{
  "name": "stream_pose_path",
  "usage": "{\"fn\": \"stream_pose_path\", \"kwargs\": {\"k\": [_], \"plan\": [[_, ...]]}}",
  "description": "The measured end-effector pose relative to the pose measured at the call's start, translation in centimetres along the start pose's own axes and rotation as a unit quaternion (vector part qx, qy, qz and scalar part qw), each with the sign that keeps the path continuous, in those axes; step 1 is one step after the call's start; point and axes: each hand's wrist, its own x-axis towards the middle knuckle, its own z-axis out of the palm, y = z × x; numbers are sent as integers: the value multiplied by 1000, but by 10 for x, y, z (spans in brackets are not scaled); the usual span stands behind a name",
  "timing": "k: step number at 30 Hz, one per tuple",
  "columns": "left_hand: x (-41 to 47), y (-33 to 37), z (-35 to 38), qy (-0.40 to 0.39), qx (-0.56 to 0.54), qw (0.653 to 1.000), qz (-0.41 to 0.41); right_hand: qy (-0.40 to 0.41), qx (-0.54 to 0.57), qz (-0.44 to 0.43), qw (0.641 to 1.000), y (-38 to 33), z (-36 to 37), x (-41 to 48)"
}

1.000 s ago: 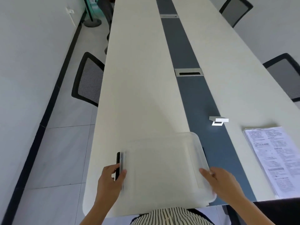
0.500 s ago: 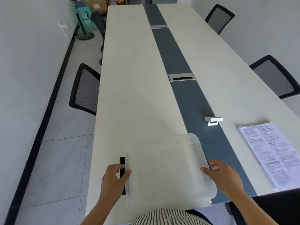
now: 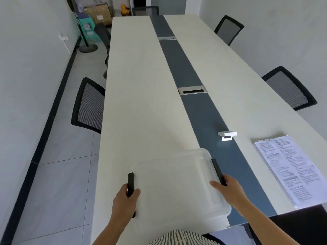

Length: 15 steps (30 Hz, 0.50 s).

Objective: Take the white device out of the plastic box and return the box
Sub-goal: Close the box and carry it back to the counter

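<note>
A clear plastic box [image 3: 173, 183] with its lid on lies on the white table [image 3: 141, 103] at the near edge, in front of me. Black latches sit on its two short sides. My left hand [image 3: 123, 200] is closed around the left latch [image 3: 130, 181]. My right hand [image 3: 228, 190] holds the box's right end, fingers at the right latch [image 3: 217, 170]. A small white device [image 3: 227, 135] stands on the table's dark centre strip, beyond the box and apart from it. I cannot make out anything inside the box.
A stack of printed papers [image 3: 286, 167] lies to the right of the box. A metal cable port [image 3: 192, 89] sits in the centre strip farther off. Black mesh chairs stand at the left side [image 3: 88, 106] and the right side [image 3: 290, 89].
The view has tilted up along the table. Both hands stay at the box's ends. The right black latch now shows at my right fingers.
</note>
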Motion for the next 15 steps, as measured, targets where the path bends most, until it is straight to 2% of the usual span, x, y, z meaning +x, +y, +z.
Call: {"fn": "stream_pose_path", "kwargs": {"k": [7, 15], "plan": [[-5, -2, 10, 25, -15, 1000, 8, 36, -76, -36, 996, 4, 20, -15], [-7, -12, 18, 76, 47, 996, 21, 75, -140, -63, 985, 1, 29, -24]]}}
